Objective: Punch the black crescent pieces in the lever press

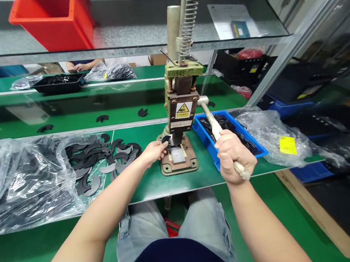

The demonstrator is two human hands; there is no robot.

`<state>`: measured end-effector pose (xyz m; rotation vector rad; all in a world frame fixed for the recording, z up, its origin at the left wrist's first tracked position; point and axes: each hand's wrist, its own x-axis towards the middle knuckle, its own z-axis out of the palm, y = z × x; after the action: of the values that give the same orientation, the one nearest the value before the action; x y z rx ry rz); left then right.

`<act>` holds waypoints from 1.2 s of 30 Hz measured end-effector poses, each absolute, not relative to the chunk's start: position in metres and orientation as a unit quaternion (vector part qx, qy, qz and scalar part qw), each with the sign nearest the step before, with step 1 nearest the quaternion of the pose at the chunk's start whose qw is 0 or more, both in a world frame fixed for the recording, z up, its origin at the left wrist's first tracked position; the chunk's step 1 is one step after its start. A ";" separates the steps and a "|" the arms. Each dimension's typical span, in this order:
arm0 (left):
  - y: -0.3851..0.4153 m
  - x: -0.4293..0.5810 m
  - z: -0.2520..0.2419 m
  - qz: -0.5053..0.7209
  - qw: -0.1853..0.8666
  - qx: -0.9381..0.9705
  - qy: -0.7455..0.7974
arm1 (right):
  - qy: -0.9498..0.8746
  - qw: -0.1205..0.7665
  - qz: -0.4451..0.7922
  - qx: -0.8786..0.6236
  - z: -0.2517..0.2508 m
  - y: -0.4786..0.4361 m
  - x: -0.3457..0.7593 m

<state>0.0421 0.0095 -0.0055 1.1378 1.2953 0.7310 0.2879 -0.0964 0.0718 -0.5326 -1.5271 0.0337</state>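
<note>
Clear bag (23, 187): on the green bench, crumpled plastic, dark contents blurred through the film.
Far black tray (59, 85): holds small dark parts, too small to identify.
Loose pieces (120, 155): flat, curved, crescent-like; black to grey, heaped overlapping beside the clear bag.
Left hand (153, 153): thumb and fingers pinched narrow on the held piece.
Held piece (165, 139): black, flat, partly hidden by fingers; at the press, just left of its ram. Contact with ram: cannot tell.
Press (183, 85): worn green head, marking perhaps "443"; yellow warning triangle, small print illegible.
Right hand (235, 156): fingers wrapped around the pale lever (213, 123).
Blue tray (204, 145): filled with dark slender parts.
Yellow label (287, 145): on right-hand plastic, text unreadable.
</note>
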 end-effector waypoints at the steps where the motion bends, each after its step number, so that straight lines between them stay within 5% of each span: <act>1: 0.009 0.045 -0.007 0.311 0.596 0.491 0.554 | -0.684 0.689 0.016 -0.238 0.072 -0.097 0.288; 36: 0.019 0.062 -0.001 0.200 0.461 0.621 0.602 | -0.685 0.693 0.017 -0.224 0.072 -0.097 0.288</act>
<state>0.0623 0.0187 -0.0014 1.5269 1.4800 0.4924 0.2884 -0.0967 0.0717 -0.5007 -1.5304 0.0373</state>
